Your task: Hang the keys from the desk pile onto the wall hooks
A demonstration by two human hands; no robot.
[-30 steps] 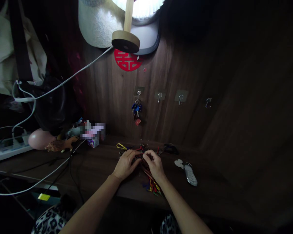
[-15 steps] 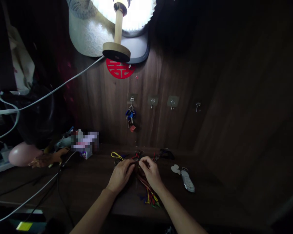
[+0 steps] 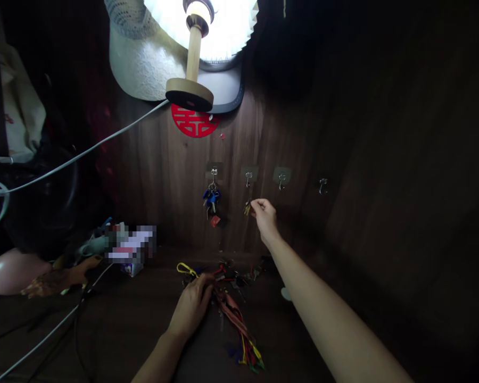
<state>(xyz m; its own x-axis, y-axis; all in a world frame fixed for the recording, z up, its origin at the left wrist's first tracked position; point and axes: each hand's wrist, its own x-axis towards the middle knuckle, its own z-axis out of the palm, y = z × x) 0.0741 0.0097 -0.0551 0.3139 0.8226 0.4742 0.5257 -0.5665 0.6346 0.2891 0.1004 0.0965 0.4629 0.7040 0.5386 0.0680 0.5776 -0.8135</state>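
Note:
My right hand (image 3: 265, 218) is raised to the wall, thumb and fingers pinched on a small bunch of keys (image 3: 247, 206), partly brass-coloured. These keys are just below the second metal hook (image 3: 248, 178); I cannot tell whether they touch it. Down on the shelf, my left hand (image 3: 193, 303) lies with curled fingers at a heap of keys (image 3: 237, 279) and cords. Its fingertips are partly hidden, so what they grip is unclear. Beside it trails a brownish strap (image 3: 232, 311) with colourful tassels (image 3: 249, 354). A yellow loop (image 3: 187, 268) sticks out behind the left hand.
Blue-headed keys (image 3: 212, 199) hang from the leftmost hook. Two more hooks (image 3: 282, 181) are to the right. Above are a lit lamp (image 3: 191, 93) with a white cable, caps (image 3: 138, 69) and a red cut-out (image 3: 195, 125). A pink rounded object (image 3: 16, 271) lies left.
My right hand has left the heap and risen to the second hook with the small bunch of keys. My left hand has stayed by the heap. The view has shifted slightly.

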